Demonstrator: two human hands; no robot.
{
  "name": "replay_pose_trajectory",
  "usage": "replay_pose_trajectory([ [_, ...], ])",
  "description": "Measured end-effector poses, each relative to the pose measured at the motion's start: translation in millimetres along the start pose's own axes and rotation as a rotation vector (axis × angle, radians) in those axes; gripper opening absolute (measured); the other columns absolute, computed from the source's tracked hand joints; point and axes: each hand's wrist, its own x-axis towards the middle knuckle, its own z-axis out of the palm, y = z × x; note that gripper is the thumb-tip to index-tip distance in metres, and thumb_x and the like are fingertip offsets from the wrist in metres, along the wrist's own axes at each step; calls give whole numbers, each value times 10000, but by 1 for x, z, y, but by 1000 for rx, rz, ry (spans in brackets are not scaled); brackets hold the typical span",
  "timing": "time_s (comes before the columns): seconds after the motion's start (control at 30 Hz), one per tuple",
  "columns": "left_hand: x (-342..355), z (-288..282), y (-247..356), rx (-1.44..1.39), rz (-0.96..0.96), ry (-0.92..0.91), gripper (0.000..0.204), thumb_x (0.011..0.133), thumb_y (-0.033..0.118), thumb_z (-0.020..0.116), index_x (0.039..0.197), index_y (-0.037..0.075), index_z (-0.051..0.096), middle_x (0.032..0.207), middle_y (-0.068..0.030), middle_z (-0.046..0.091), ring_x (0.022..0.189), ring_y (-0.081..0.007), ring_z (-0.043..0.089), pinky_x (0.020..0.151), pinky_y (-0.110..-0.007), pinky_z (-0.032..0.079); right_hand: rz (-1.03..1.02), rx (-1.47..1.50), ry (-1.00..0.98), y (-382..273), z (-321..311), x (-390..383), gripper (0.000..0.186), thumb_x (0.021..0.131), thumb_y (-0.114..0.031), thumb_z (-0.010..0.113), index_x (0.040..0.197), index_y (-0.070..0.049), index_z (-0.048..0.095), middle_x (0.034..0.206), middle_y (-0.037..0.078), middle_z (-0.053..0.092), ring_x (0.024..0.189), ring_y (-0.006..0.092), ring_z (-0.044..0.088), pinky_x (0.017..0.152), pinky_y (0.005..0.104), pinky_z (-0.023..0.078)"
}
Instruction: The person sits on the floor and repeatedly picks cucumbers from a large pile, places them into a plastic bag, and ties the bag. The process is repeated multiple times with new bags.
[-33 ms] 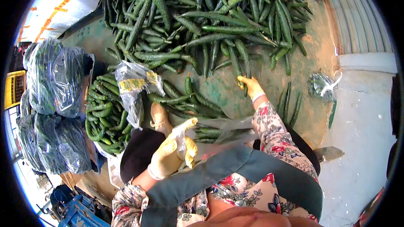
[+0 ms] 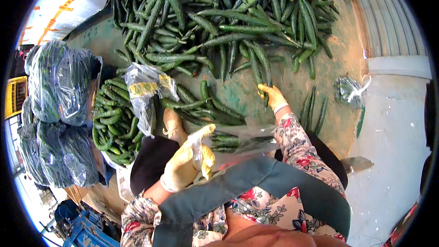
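Observation:
My left hand, in a pale yellow work glove, is closed around the gathered edge of a clear plastic bag. Several dark green cucumbers lie inside the bag, across my lap. Further forward and to the right, my gloved right hand grips the near end of a long cucumber. The far end of that cucumber reaches to the edge of a big cucumber pile. Between my hands and the pile, several loose cucumbers lie on the green floor.
Curved cucumbers fill a white crate at my left, with a crumpled plastic bag over its edge. Beyond it stand stacked clear bags of cucumbers. A tied bag and a few cucumbers lie to the right.

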Motion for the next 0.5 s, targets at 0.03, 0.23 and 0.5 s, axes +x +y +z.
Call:
replay_pose_trajectory([
  [0.03,-1,4,-3,60,-1,45,986,793,520,692,1501,-6,252,806,-133,637,602,-228,597,511,-336,515,28,62,18,7,1,-24,188,843,-126,759,982,-61,650,857,40,667,737,176,651,534,253,506],
  [0.23,-9,-7,-14,35,95,-110,825,897,469,607,1511,44,254,925,-150,654,687,-222,633,602,-324,543,66,195,-21,30,-5,-110,205,836,-105,766,1000,-98,642,891,33,678,775,180,666,502,237,480],
  [0.5,-14,-11,-26,50,142,-145,752,917,444,562,1484,19,312,914,-163,658,703,-237,640,596,-354,558,-71,-85,66,10,-4,-142,314,786,-135,808,1041,-111,626,930,30,667,803,160,622,614,279,489],
])
